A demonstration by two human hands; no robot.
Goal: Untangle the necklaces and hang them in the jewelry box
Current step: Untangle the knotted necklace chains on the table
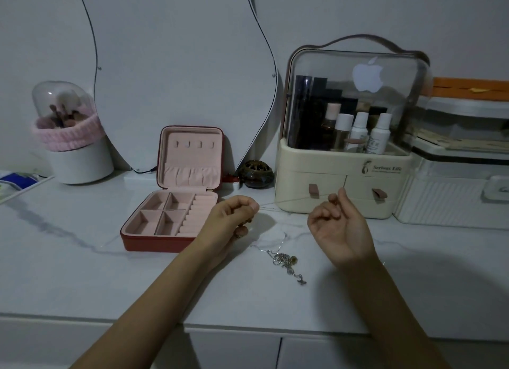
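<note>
A thin silver necklace chain (292, 201) is stretched taut above the counter between my two hands. My left hand (234, 217) pinches one end with its fingers curled. My right hand (340, 225) pinches the other end between thumb and forefinger, palm turned up. Below them a tangled heap of necklaces (286, 261) with pendants lies on the white marble counter (82, 272). The red jewelry box (154, 242) stands open at the left of my hands, with a pink lining, small hooks in its upright lid (192, 144) and bare compartments.
A cream cosmetics organizer (344, 181) with a clear dome stands behind my right hand. A small dark round pot (256, 173) sits beside the box lid. A curved mirror (179, 65) leans on the wall. A brush holder (74, 142) is far left; stacked containers (462, 159) far right.
</note>
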